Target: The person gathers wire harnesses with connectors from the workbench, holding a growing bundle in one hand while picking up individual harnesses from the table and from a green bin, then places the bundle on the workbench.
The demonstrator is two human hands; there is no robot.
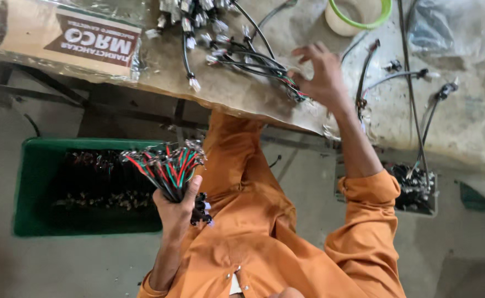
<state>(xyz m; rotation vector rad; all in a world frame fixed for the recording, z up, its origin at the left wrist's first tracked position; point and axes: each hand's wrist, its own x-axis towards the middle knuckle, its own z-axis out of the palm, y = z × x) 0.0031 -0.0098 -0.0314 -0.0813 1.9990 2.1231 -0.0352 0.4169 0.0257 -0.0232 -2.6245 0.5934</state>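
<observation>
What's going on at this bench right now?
A person in orange clothing is sorting short cable pieces. The left hand holds a bundle of wired cables with red, green and black leads, above a green bin on the floor that holds more. The right hand reaches onto the table, fingers spread, touching loose black cables. A green-rimmed cup stands further back.

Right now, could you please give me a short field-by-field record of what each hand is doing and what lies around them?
Left hand: grips a bundle of wires, red, green and black, above the green bin.
Right hand: fingers spread on black cables on the table.
Also on table: white cup with green rim, plastic-wrapped cardboard box.
Clothing: orange.
</observation>
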